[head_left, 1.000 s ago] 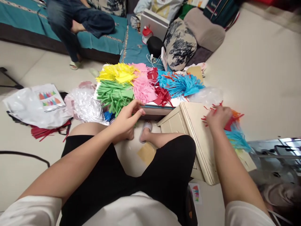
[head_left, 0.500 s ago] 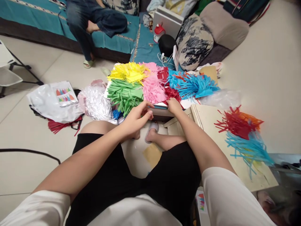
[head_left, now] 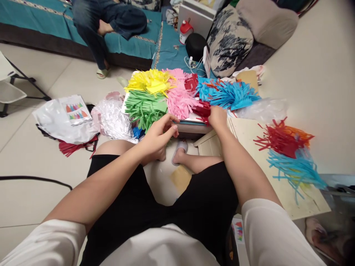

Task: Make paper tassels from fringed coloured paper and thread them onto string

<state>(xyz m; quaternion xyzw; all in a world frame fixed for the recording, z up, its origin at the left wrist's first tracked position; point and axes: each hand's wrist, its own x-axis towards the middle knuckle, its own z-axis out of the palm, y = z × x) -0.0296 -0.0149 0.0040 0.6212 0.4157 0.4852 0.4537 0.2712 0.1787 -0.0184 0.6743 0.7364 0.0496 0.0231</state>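
My right hand (head_left: 217, 117) is closed at the right end of a dark red paper tassel (head_left: 202, 110) near the front edge of the low table; its fingertips are partly hidden. My left hand (head_left: 160, 133) hovers in front of the table with curved, parted fingers and nothing in them. Closest to it lie the green paper tassels (head_left: 144, 107). Behind those are yellow tassels (head_left: 151, 82), with pink tassels (head_left: 179, 101) in the middle and blue tassels (head_left: 231, 94) to the right.
A cream cabinet top (head_left: 249, 136) at right bears red tassels (head_left: 288, 140) and light-blue tassels (head_left: 296, 168). Shiny silver plastic (head_left: 115, 118) and a white bag (head_left: 52, 123) lie on the left floor. Beyond the table, a person (head_left: 97, 26) sits on the teal sofa (head_left: 41, 18).
My right hand has moved right and slightly away from me, to the right end of the dark red tassel. My left hand has shifted slightly; the view has tilted a little.
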